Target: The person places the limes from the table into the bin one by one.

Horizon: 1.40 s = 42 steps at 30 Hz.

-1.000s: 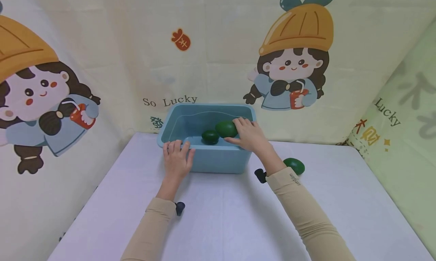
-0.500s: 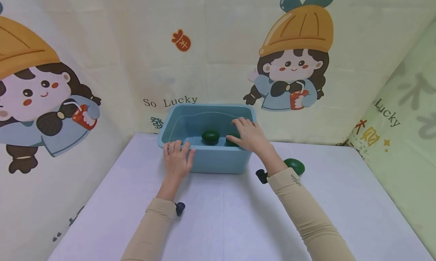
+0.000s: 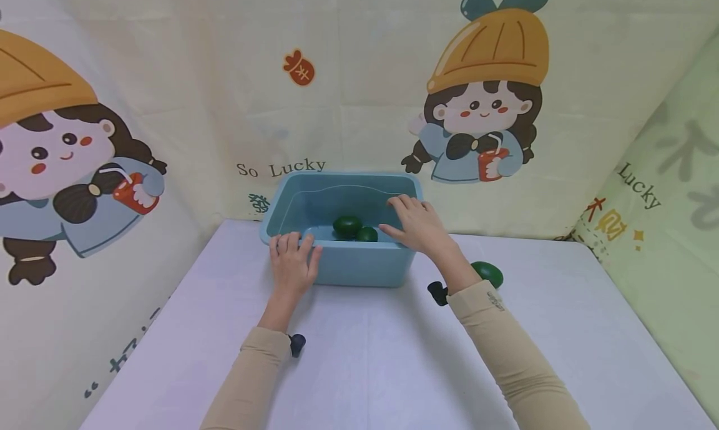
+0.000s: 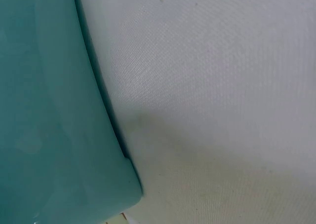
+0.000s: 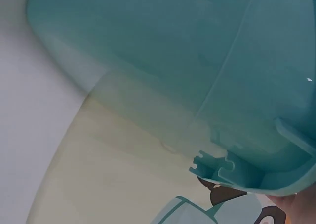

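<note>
A blue-green plastic bin (image 3: 359, 264) stands at the far side of the table. Inside it lie two dark green, egg-shaped fruits: one fruit (image 3: 347, 226) farther back and another fruit (image 3: 367, 234) just in front, close together. My left hand (image 3: 292, 261) holds the bin's front rim near the left corner, fingertips over the edge and thumb outside. Over the right end of the bin is my right hand (image 3: 418, 224), thumb and fingers spread apart, nothing between them. A third green fruit (image 3: 487, 274) lies on the table beside my right forearm, which partly hides it.
A pale cloth covers the table (image 3: 359, 355). Behind the bin rises a printed fabric backdrop (image 3: 365, 118) with cartoon figures. The left wrist view shows the bin's wall (image 4: 54, 110) up close; the right wrist view shows a clip-like end (image 5: 237, 169) of the bin.
My right hand has let go of a green fruit, which dropped into the bin and came to lie against the other one. The hand has shifted slightly right. My left hand has stayed put.
</note>
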Tool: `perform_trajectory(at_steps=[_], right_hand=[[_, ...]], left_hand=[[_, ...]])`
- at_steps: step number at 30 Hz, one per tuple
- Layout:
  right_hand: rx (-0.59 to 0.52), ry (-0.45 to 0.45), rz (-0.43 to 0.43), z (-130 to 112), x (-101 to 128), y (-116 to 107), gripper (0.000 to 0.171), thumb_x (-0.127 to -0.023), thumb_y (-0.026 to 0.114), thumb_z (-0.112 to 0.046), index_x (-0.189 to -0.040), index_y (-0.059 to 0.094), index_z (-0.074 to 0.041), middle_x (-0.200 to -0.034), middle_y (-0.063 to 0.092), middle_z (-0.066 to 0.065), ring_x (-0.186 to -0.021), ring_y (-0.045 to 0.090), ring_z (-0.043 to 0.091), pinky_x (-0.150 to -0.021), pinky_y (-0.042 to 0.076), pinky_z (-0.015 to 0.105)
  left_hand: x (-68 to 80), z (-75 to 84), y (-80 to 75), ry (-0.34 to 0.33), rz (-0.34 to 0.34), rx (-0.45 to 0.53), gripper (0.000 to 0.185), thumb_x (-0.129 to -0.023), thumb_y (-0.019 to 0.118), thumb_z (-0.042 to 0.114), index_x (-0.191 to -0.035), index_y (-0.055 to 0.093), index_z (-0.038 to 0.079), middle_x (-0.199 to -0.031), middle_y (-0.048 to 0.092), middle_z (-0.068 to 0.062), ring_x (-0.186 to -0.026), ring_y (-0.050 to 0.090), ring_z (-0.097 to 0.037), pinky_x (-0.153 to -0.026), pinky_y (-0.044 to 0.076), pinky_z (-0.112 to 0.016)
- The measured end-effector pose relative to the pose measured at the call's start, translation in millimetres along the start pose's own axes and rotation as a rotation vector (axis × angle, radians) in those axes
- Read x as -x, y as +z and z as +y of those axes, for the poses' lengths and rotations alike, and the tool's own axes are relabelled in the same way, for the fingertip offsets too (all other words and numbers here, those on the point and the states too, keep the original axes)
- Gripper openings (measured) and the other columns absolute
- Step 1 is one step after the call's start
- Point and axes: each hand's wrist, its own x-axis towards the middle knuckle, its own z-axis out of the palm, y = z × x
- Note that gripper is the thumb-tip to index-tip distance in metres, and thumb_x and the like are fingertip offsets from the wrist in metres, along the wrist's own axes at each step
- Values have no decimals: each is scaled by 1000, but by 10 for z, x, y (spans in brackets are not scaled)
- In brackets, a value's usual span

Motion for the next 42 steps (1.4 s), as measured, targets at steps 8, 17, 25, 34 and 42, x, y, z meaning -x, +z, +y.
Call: perform_trajectory(at_steps=[8, 17, 25, 34, 42], right_hand=[[-5, 7, 23, 65, 82, -6, 59, -90, 50, -48, -133, 38, -9, -133, 41, 12, -123, 37, 30, -101, 27, 50], [-28, 22, 57, 137, 205, -11, 55, -90, 51, -44, -132, 40, -10, -132, 41, 12, -124, 36, 30, -101, 25, 51], [-39, 51, 101, 234, 327, -33, 57, -89, 53, -44, -132, 39, -9, -133, 40, 13, -124, 36, 32, -101, 25, 52], [-57, 90, 126, 360, 470, -30, 59, -88, 56, -42, -132, 39, -7, -134, 39, 14, -124, 35, 33, -101, 23, 55], [-71, 127, 122, 471, 589, -26, 60, -89, 54, -44, -132, 37, -7, -135, 37, 15, -126, 32, 35, -102, 19, 57]], left_hand=[[-5, 7, -4, 6, 27, -10, 51, -98, 23, 46, -98, 56, 7, -97, 46, -15, -93, 41, -33, -91, 25, -52], [-1, 5, -4, -2, 12, -15, 53, -98, 22, 47, -99, 57, 7, -97, 46, -15, -94, 40, -33, -91, 25, -52], [3, -4, 6, 13, 28, -21, 51, -98, 22, 47, -99, 55, 8, -97, 46, -15, -93, 39, -33, -90, 25, -51], [7, -4, 15, 14, 28, -25, 53, -98, 22, 46, -99, 57, 7, -97, 46, -15, -93, 40, -33, -90, 25, -51], [8, -4, 22, 21, 50, -27, 51, -98, 23, 46, -98, 56, 8, -96, 47, -15, -91, 41, -33, -89, 26, -51]])
